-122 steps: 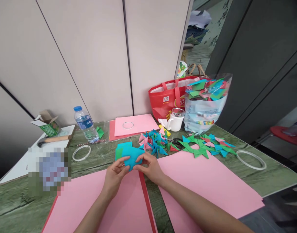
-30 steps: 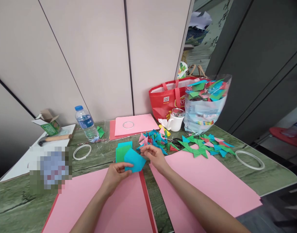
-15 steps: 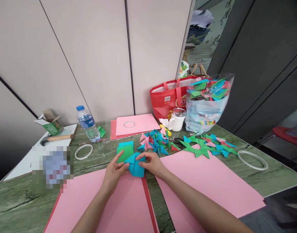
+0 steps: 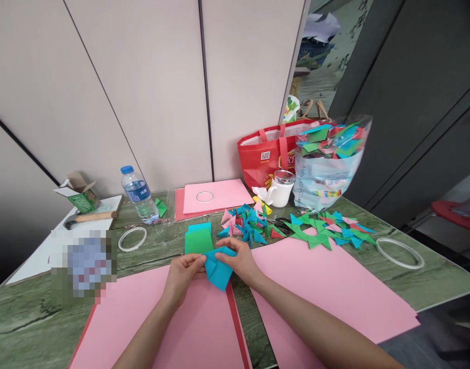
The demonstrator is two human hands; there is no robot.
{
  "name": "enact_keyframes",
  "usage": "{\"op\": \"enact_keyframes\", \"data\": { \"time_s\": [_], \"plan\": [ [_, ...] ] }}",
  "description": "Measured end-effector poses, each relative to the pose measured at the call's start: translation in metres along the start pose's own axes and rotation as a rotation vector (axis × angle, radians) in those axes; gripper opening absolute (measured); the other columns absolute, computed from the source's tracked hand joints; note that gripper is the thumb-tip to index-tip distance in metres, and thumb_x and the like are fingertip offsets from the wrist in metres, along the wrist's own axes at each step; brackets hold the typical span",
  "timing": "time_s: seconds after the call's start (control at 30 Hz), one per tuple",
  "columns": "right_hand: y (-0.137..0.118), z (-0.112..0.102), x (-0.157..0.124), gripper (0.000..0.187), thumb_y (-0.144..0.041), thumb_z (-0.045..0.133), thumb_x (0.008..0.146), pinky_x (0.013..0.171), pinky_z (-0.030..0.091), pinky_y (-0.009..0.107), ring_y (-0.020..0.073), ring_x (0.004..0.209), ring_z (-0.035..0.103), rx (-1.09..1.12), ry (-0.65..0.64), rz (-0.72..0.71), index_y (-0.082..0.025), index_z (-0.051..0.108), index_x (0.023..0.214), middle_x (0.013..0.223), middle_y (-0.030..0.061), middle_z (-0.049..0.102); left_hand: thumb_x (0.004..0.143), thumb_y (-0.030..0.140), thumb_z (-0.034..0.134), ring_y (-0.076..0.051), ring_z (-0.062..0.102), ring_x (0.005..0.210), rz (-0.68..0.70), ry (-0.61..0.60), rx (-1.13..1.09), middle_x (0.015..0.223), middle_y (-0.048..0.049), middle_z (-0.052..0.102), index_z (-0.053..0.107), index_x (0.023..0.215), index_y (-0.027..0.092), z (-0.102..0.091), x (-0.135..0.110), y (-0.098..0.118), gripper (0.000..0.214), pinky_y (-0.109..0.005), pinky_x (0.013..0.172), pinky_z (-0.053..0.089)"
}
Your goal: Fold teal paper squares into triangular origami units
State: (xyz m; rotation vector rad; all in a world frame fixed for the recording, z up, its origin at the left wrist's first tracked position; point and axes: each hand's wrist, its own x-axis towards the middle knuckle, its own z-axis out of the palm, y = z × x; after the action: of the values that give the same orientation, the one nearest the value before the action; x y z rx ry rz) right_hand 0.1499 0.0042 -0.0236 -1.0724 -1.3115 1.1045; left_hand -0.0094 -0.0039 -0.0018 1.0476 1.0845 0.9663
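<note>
A partly folded sheet of blue origami paper (image 4: 220, 274) is held between my two hands, above the inner edge of the left pink paper stack (image 4: 143, 312). My left hand (image 4: 184, 271) pinches its left corner with thumb and fingers. From the right, my right hand (image 4: 240, 259) grips the upper edge, thumb on the near face and fingers behind. Just beyond lie green and blue paper squares (image 4: 198, 241). Folded paper pieces (image 4: 244, 223) in blue, pink and red form a pile farther back.
Another pink paper stack (image 4: 327, 287) lies to the right, with green folded stars (image 4: 314, 233) at its far edge. A white mug (image 4: 281, 190), red bag (image 4: 258, 159) and plastic bag of paper pieces (image 4: 323, 177) stand behind. On the left are a water bottle (image 4: 139, 195) and a hammer (image 4: 91, 219).
The blue paper has turned and tilted, its lower corner now pointing down towards me. My left fingers have drawn together on its corner and no longer reach over the green square.
</note>
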Motion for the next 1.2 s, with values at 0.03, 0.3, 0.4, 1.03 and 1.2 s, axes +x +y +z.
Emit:
{"op": "enact_keyframes", "data": {
  "time_s": [0.03,0.3,0.4,1.03,1.2],
  "plan": [
    [0.000,0.000,0.000,0.020,-0.025,0.064,0.063,0.062,0.045,0.026,0.0159,0.070,0.056,-0.010,-0.010,-0.004,-0.016,0.061,0.080,0.075,0.0024,0.061,0.061,0.035,0.067,-0.021,0.064,0.059,0.010,0.000,0.005,0.062,-0.0065,0.070,0.067,0.071,0.011,0.000,0.000,0.000,0.025,-0.035,0.061,0.052],
    [-0.001,0.001,0.000,0.028,-0.027,0.073,0.049,0.052,0.042,0.021,0.0121,0.060,0.052,-0.050,-0.166,0.056,-0.015,0.060,0.070,0.065,-0.0023,0.058,0.061,0.039,0.066,-0.019,0.062,0.052,0.100,0.005,0.141,0.052,-0.0045,0.066,0.065,0.057,0.012,0.001,0.001,-0.006,0.027,-0.031,0.055,0.051],
    [-0.001,0.002,0.000,0.026,-0.029,0.073,0.049,0.049,0.039,0.020,0.0107,0.055,0.050,0.010,-0.171,0.113,-0.015,0.058,0.066,0.061,-0.0029,0.056,0.063,0.040,0.064,-0.020,0.062,0.055,0.081,-0.030,0.116,0.056,-0.0055,0.067,0.067,0.062,0.012,0.000,0.000,-0.005,0.028,-0.032,0.058,0.050],
    [-0.008,-0.010,0.001,0.039,-0.002,0.048,0.063,0.074,0.045,0.027,0.0169,0.096,0.049,-0.121,-0.331,-0.183,-0.024,0.061,0.092,0.103,0.0036,0.049,0.067,0.032,0.063,-0.019,0.060,0.078,0.182,0.017,0.020,0.095,-0.0075,0.067,0.062,0.104,0.018,-0.010,0.005,-0.005,0.039,-0.031,0.071,0.048],
    [-0.001,-0.007,-0.002,0.022,-0.015,0.065,0.061,0.071,0.045,0.027,0.0151,0.080,0.051,-0.219,-0.276,-0.197,-0.022,0.064,0.082,0.092,0.0033,0.050,0.070,0.030,0.061,-0.017,0.058,0.079,0.211,0.007,0.002,0.089,-0.0053,0.068,0.059,0.109,0.019,-0.009,0.002,-0.005,0.040,-0.030,0.074,0.046]
  ]
}}
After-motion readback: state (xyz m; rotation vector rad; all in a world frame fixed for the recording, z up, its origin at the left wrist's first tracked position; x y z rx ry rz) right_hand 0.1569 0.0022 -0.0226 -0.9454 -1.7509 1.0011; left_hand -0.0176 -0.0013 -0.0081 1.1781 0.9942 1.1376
